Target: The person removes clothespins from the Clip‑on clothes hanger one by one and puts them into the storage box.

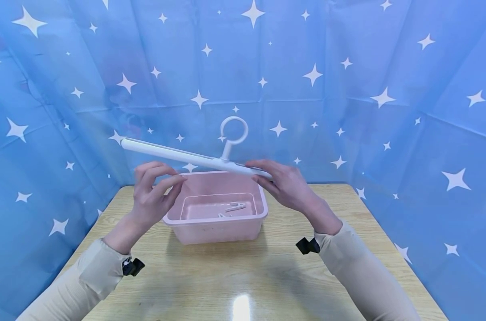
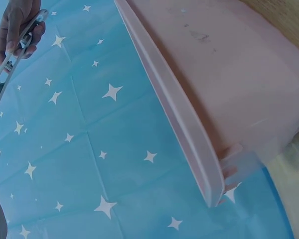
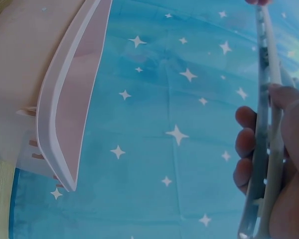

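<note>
A white clothes hanger (image 1: 183, 156), a long slotted bar with a ring hook, is held tilted above the pink bin (image 1: 223, 231), its left end higher. My right hand (image 1: 284, 183) grips the bar near its right end; in the right wrist view the fingers (image 3: 245, 142) are on one side, the thumb on the other. Below the bar's left half is my left hand (image 1: 152, 191), fingers bent and fingertips close together at the bin's back left rim. I see no thing between them. Small white V-shaped pieces (image 1: 236, 207) lie inside the bin.
The bin stands on a wooden table (image 1: 227, 272) toward its far edge. Blue curtains (image 1: 291, 80) with white stars close off the back and both sides. A small black device (image 1: 308, 245) sits at each wrist over the light sleeves (image 1: 359, 267).
</note>
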`<action>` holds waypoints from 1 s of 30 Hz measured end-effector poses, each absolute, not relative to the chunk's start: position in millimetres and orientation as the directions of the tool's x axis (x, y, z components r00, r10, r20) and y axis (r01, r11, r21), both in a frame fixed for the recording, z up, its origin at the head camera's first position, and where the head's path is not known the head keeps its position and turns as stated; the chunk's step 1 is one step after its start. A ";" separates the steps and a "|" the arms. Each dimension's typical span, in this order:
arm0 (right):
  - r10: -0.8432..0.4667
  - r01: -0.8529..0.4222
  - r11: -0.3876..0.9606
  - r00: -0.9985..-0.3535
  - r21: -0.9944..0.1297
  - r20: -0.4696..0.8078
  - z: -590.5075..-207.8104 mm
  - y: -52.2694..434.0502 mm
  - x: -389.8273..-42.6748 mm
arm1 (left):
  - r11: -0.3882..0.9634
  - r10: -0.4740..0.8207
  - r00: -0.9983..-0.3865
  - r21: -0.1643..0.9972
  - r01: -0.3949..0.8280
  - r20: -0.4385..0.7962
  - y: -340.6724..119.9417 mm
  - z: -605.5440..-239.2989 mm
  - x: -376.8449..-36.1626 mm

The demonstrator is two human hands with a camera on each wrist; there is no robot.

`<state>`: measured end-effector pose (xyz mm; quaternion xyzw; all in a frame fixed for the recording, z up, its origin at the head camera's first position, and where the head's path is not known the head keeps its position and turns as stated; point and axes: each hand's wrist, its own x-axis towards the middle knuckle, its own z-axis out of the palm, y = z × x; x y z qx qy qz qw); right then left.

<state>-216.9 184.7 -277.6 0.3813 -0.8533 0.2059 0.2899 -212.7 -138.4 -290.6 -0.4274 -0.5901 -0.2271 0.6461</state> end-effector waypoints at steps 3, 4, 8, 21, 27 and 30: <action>-0.532 -0.770 0.623 -0.545 -0.136 0.648 -278.0 184.5 -217.4 | 0.550 0.197 0.242 -0.311 0.775 0.950 -135.2 -287.0 -210.5; -0.532 -0.770 0.622 -0.547 -0.140 0.646 -278.1 184.6 -217.4 | 0.555 0.198 0.251 -0.319 0.768 0.948 -134.3 -285.7 -209.8; -0.532 -0.766 0.626 -0.558 -0.148 0.637 -278.6 185.4 -217.5 | 0.586 0.234 0.258 -0.348 0.732 0.937 -133.1 -279.7 -207.2; -0.549 -0.765 0.634 -0.549 -0.114 0.631 -279.0 184.2 -215.2 | 0.698 0.307 0.052 -0.262 0.667 0.950 -142.9 -279.0 -208.7; -0.553 -0.766 0.635 -0.541 -0.099 0.634 -278.5 184.6 -212.9 | 0.687 0.334 0.023 -0.261 0.678 0.942 -144.3 -280.0 -208.7; -0.558 -0.769 0.633 -0.532 -0.088 0.637 -278.5 185.0 -211.8 | 0.680 0.352 0.001 -0.256 0.687 0.936 -145.0 -281.8 -208.4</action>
